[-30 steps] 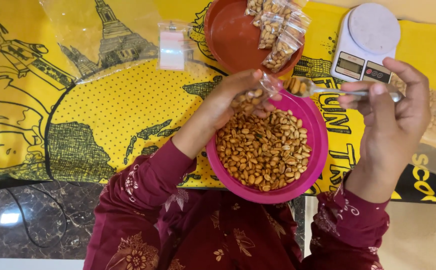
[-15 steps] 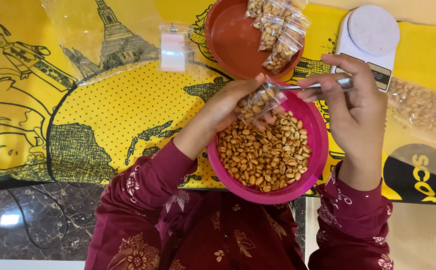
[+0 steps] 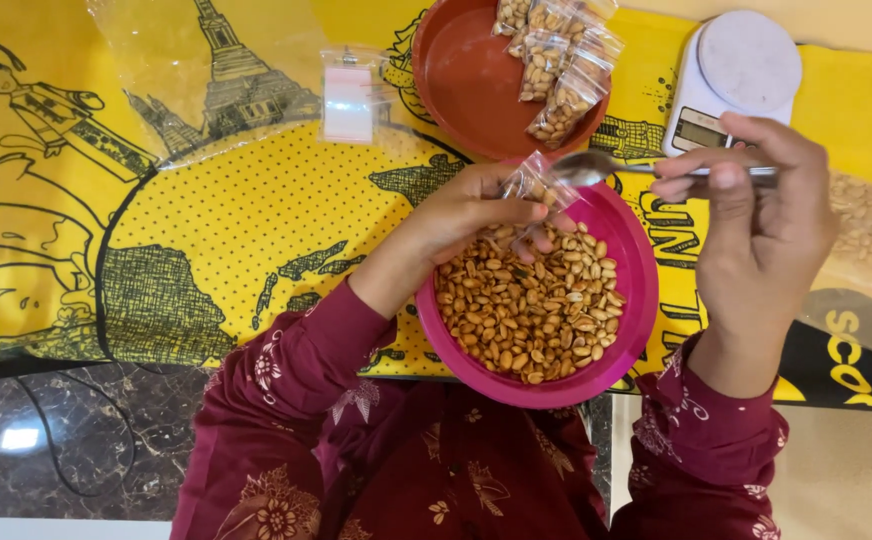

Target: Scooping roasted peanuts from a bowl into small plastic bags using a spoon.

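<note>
The left hand (image 3: 466, 215) pinched a small clear bag (image 3: 531, 185) of peanuts over the far rim of the pink bowl (image 3: 636, 300). The right hand (image 3: 756, 215) gripped a spoon (image 3: 596, 167), its handle running sideways, bowl end touching the bag's mouth from the right. A scale (image 3: 741, 75) stood beyond.

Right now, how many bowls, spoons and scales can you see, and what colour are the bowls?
Pink bowl of peanuts: 1
Red-brown bowl with small filled bags: 1
Spoon, held in the right hand: 1
White kitchen scale: 1
Small clear bag, held in the left hand: 1
Total: 5
</note>
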